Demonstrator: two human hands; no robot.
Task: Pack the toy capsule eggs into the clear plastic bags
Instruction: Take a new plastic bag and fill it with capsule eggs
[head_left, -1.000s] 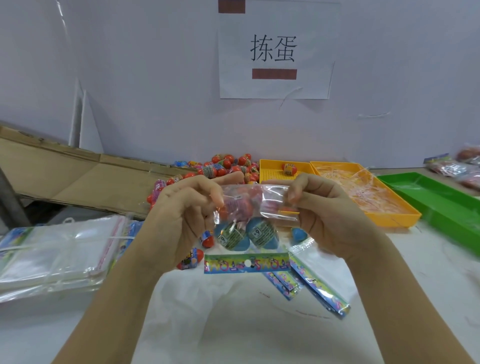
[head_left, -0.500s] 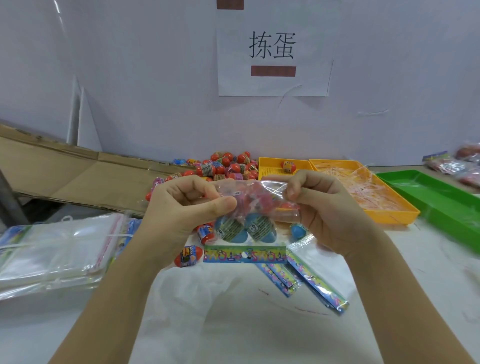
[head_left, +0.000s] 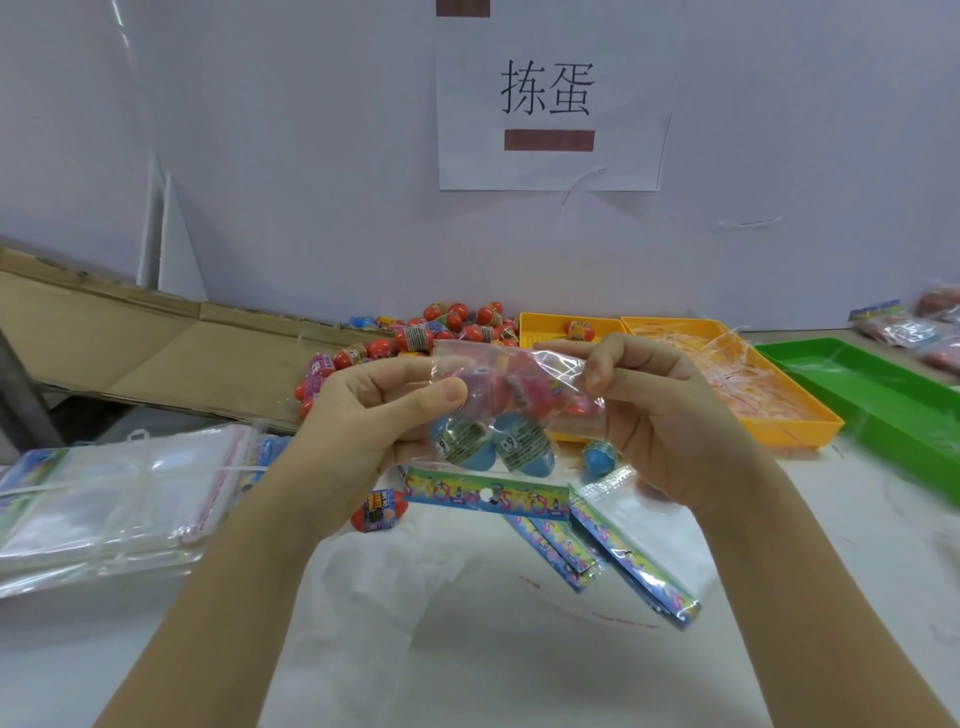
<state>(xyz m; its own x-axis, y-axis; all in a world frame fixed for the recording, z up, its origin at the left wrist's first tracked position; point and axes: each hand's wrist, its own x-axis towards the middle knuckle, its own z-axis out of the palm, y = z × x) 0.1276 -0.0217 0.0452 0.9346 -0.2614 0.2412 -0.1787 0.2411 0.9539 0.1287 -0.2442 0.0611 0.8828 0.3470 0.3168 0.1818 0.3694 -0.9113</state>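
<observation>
I hold a clear plastic bag (head_left: 524, 374) up over the table, its colourful header card (head_left: 485, 496) hanging at the bottom. Inside it are two blue capsule eggs (head_left: 493, 447) and red ones above them. My left hand (head_left: 374, 421) pinches the bag's upper left edge with thumb and fingers. My right hand (head_left: 654, 410) pinches the upper right edge. A loose red egg (head_left: 375, 512) lies under my left wrist and a blue egg (head_left: 600, 457) beside my right palm. A pile of red eggs (head_left: 447, 332) sits at the back.
A stack of empty clear bags (head_left: 114, 499) lies at the left. More bags with colourful headers (head_left: 623, 561) lie in front of me. Two yellow trays (head_left: 769, 395) and a green tray (head_left: 883, 405) stand at the right. Flattened cardboard (head_left: 130, 338) leans at the back left.
Both hands kept hold of the bag's top edge and lowered it slightly. My left thumb slid along the edge toward the middle.
</observation>
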